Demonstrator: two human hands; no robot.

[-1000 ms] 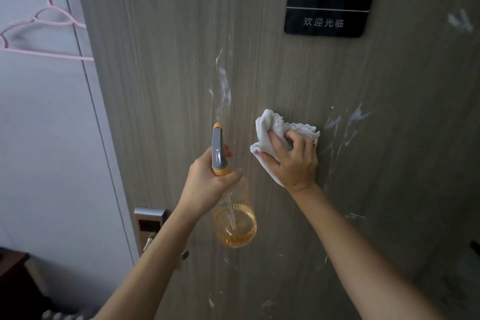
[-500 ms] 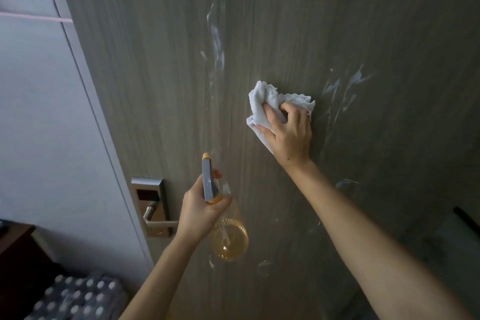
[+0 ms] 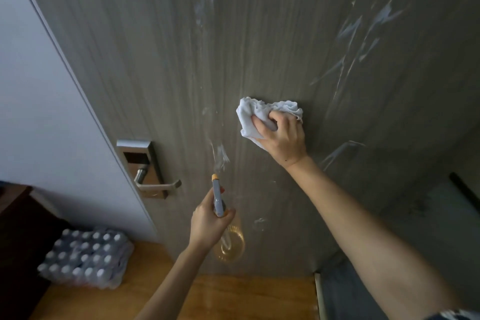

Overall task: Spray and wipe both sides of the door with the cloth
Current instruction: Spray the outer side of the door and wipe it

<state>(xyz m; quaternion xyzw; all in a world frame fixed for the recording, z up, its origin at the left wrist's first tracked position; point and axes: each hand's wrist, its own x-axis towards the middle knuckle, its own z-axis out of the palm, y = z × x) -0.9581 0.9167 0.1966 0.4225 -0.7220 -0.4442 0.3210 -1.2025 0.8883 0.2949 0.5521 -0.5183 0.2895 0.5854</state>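
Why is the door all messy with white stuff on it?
The door has whitish streaks smeared above and right of the cloth, and more just above the spray bottle. They look like spray or grime not yet wiped. Nothing looks broken.

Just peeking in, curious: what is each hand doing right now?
Left hand: closed around the spray bottle, nozzle toward the door.
Right hand: gripping the white cloth, pressed against the door.
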